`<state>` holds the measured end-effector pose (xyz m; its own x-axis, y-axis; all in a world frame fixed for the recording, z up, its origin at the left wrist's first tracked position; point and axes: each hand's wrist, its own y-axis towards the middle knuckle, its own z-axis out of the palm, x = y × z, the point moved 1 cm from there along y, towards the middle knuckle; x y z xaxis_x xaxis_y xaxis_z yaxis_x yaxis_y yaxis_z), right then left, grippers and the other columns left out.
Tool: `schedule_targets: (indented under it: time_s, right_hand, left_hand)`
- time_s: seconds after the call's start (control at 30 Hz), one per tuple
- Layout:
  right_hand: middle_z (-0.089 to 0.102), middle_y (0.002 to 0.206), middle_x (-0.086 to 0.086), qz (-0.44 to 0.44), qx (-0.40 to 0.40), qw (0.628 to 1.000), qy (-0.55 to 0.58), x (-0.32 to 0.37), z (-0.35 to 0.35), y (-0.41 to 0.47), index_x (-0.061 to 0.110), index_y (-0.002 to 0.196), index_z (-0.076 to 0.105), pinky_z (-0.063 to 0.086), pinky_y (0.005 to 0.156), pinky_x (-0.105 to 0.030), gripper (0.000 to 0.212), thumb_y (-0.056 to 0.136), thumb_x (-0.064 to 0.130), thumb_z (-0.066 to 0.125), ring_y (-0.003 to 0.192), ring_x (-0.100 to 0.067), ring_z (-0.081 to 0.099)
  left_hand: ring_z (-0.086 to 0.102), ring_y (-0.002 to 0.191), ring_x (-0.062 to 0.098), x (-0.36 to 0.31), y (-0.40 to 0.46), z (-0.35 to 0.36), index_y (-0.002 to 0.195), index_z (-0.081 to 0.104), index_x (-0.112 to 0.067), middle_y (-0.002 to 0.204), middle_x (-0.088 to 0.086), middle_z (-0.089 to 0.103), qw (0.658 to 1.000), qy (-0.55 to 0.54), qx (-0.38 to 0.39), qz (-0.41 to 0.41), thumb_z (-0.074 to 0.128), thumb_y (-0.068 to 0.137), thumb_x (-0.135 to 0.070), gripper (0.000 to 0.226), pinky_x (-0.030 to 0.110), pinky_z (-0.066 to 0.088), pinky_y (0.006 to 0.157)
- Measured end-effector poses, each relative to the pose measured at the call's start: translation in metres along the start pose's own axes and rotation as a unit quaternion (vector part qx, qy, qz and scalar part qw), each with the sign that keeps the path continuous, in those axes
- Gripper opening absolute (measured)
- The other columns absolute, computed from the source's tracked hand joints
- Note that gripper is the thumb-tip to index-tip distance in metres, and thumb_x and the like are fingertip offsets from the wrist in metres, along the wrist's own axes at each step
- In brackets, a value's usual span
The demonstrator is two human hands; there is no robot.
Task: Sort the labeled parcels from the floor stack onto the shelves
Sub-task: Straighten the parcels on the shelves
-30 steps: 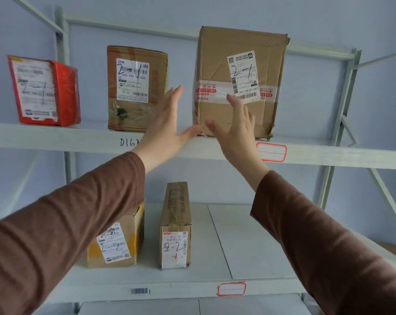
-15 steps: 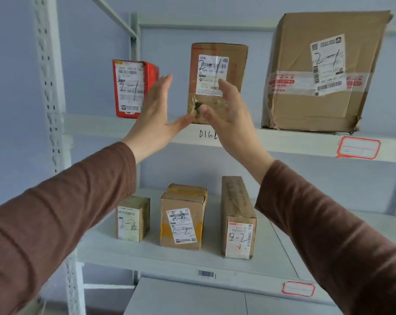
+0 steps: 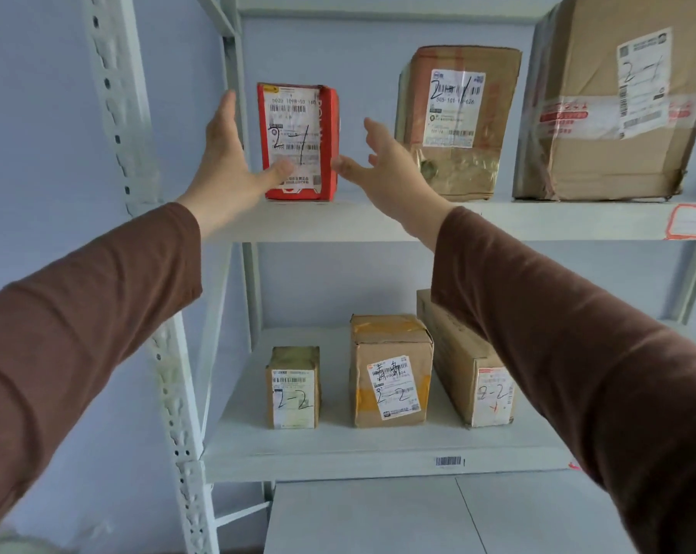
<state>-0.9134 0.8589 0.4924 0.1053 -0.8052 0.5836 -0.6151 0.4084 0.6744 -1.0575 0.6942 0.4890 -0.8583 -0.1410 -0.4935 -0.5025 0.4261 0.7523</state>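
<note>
Red parcel, marked 2-1, stands upright at the left end of the upper shelf. My left hand and right hand flank it, spread wide, empty — left thumb on its label. Square it with even side pressure — clear of the brown parcel beside it.

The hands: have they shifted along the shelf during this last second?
Yes. Both hands, left and right, went leftward, from the big box to flank the red box.

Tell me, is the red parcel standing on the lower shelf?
No, the red parcel stands on the upper shelf, between both open hands.
</note>
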Motion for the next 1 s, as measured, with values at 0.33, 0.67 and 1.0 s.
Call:
schedule_targets:
  time_s: [0.33,0.67,1.0]
  right_hand:
    - [0.051,0.147,-0.008,0.089,0.063,0.994,-0.009,0.005,0.024,0.049,0.011,0.160,0.016,0.054,0.102,-0.042,0.085,0.096,0.025,0.071,0.112,-0.020,0.059]
    - [0.066,0.131,-0.006,0.094,0.092,0.991,-0.030,-0.015,0.048,0.081,0.015,0.146,0.042,0.062,0.086,-0.035,0.056,0.097,0.015,0.069,0.110,-0.024,0.069]
    - [0.061,0.135,-0.008,0.114,0.098,0.987,-0.054,-0.017,0.064,0.101,0.012,0.145,0.038,0.058,0.097,-0.044,0.062,0.094,0.014,0.073,0.118,-0.027,0.064]
  left_hand:
    - [0.046,0.131,0.011,0.016,0.052,0.004,0.163,0.005,-0.021,0.155,-0.001,0.047,0.983,-0.070,0.149,-0.084,0.076,0.090,-0.032,0.102,0.032,0.037,0.114]
    - [0.067,0.091,0.014,0.030,0.066,0.011,0.159,0.013,-0.028,0.115,0.003,0.066,0.984,-0.020,0.139,-0.105,0.075,0.093,-0.020,0.090,0.026,0.058,0.071]
    - [0.063,0.086,0.009,0.042,0.078,0.015,0.160,0.010,-0.026,0.123,0.003,0.059,0.985,-0.016,0.130,-0.116,0.072,0.095,-0.016,0.091,0.019,0.050,0.062]
